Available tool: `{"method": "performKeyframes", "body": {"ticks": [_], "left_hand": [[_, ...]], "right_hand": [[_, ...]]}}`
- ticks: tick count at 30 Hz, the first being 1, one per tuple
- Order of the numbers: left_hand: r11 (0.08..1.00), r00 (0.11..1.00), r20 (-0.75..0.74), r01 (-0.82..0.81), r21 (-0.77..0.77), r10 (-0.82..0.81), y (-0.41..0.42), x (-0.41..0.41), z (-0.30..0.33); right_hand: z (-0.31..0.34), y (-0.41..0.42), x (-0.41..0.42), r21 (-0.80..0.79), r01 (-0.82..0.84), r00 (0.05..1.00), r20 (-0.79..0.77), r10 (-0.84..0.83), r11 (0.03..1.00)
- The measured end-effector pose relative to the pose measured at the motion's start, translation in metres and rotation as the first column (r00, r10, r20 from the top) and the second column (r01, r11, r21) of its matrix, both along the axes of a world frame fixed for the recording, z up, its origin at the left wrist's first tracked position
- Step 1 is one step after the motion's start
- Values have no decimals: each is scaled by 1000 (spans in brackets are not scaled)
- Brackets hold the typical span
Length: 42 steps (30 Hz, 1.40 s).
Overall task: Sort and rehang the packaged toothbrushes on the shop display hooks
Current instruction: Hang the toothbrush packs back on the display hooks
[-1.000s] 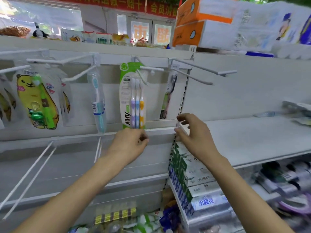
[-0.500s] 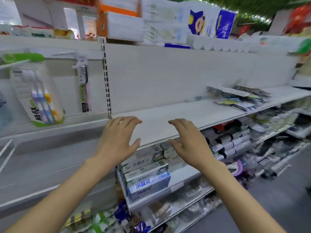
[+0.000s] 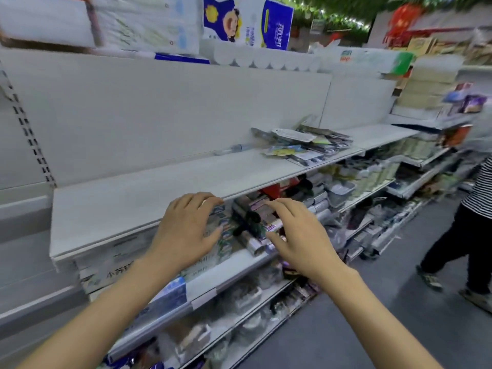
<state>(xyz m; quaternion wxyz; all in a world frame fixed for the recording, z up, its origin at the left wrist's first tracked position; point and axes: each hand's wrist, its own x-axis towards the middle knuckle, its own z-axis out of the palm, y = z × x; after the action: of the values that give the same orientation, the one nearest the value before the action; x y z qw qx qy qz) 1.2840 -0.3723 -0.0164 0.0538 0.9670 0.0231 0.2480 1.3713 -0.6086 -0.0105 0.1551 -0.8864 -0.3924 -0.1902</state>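
A loose pile of packaged toothbrushes [image 3: 300,143] lies flat on the white shelf [image 3: 165,179], up and to the right of my hands. One single toothbrush [image 3: 234,149] lies just left of the pile. My left hand [image 3: 186,227] hovers in front of the shelf's front edge, fingers relaxed and holding nothing. Beside it, my right hand [image 3: 295,235] is stretched forward with fingers spread, also holding nothing. The display hooks are out of view to the left.
Boxed toothpaste [image 3: 159,278] and other packets fill the lower shelves. Tissue packs [image 3: 247,22] stand on top of the unit. A person in a striped top and dark trousers [image 3: 466,230] stands in the grey aisle at the right.
The view has swung right, away from the hooks and hanging toothbrushes. My left hand let go of the hanging pack; both hands now reach forward, holding nothing. The pile has come nearer.
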Motion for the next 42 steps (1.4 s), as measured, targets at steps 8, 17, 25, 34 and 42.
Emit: {"method": "performKeyframes", "body": {"ticks": [8,17,25,34,42], "left_hand": [[999,999,-12,41,12,-41,-30,116,-5],[998,998,5,60,-28,-60,-42,262,2],[998,994,-112,-13,65,20,-48,351,15],[970,951,-189,-242,32,244,-53,420,17],[897,865,-247,-442,35,436,-56,473,10]], "right_hand": [[-15,-40,99,-2,72,997,-14,-72,997],[-13,-52,231,-7,119,993,-28,-119,993],[4,-48,329,34,105,994,-44,-104,994],[20,-31,453,93,-39,998,-43,43,995],[35,-3,536,6,-153,987,-45,153,988]]}}
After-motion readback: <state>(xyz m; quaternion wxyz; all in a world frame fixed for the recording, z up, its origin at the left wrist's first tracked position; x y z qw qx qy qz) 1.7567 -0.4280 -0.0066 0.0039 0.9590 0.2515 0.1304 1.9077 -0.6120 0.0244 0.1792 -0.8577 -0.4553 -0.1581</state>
